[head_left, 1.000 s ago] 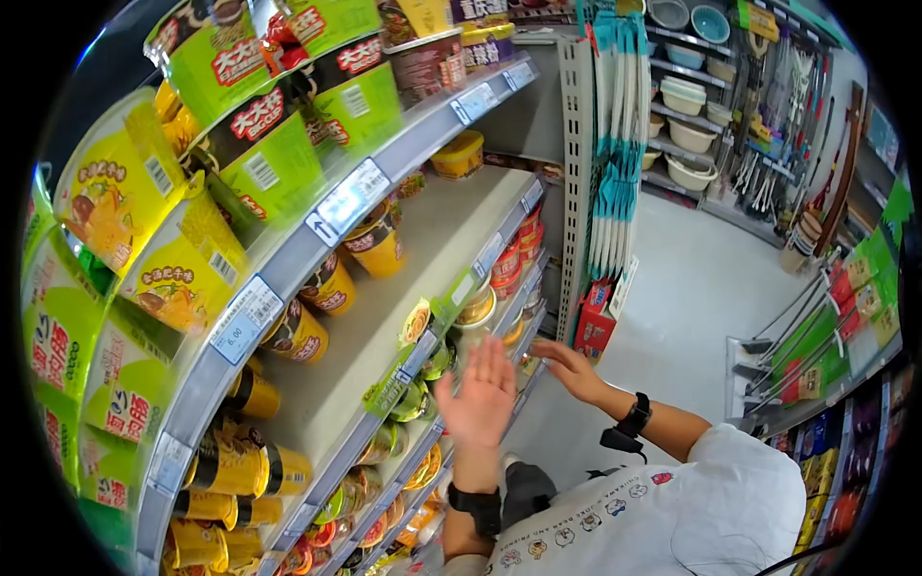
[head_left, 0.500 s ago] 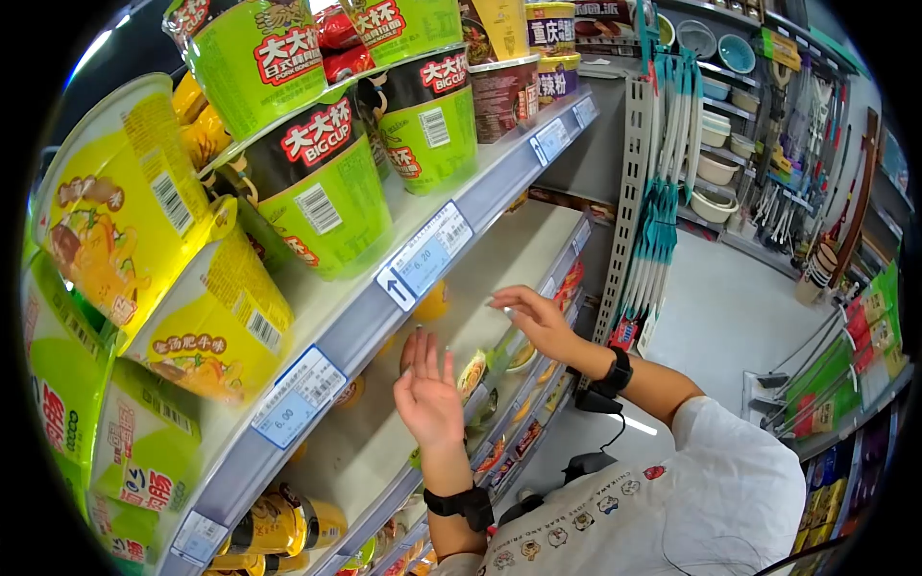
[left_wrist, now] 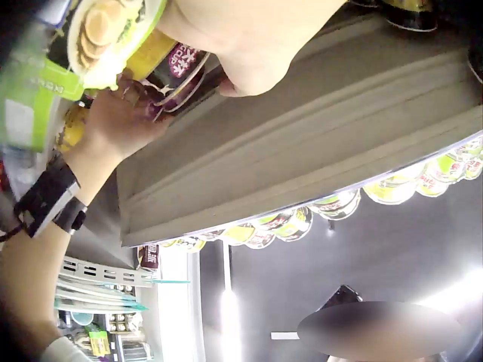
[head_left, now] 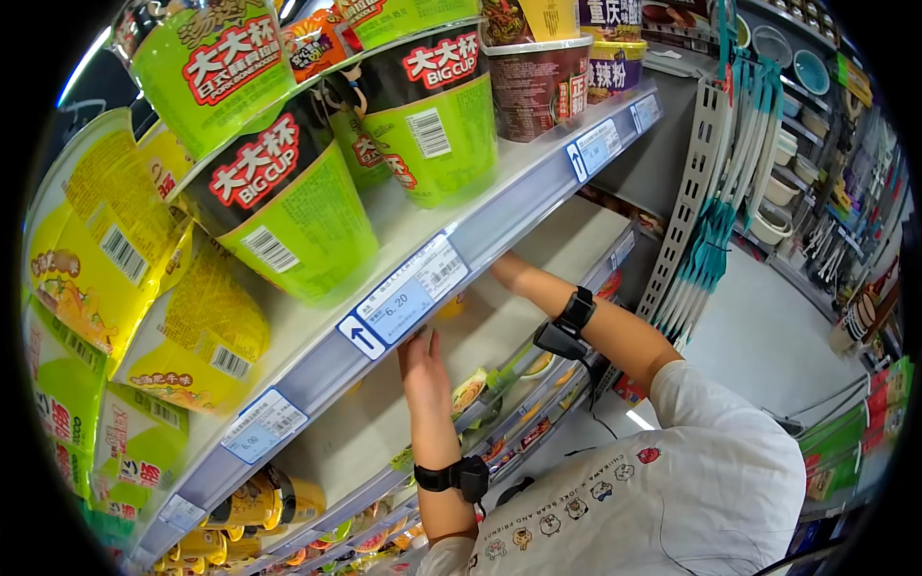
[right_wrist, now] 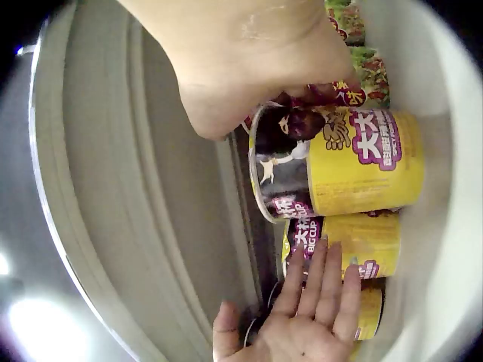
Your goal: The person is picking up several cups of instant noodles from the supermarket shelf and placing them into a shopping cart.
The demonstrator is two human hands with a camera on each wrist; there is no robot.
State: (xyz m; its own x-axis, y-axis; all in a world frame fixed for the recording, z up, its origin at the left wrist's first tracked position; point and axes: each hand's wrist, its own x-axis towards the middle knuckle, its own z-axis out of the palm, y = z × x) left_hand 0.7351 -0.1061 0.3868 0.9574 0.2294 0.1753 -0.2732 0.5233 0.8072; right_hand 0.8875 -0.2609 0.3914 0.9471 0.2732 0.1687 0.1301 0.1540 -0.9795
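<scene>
Cup, yellow: stood upright on the lower shelf, lined up with a matching cup, presumably for display. Right hand: lay at the cup's upper part; grip could not be told. Left hand: before the cup's neighbour, fingers nearly straight, holding nothing, perhaps flattened for low headroom. Upper shelf: overhung the cup, bearing green tubs.

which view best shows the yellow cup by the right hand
Right wrist: the yellow cup is close, its printed side largely clear. Left wrist apparently shows only part of it; head, at most a yellow sliver.
</scene>
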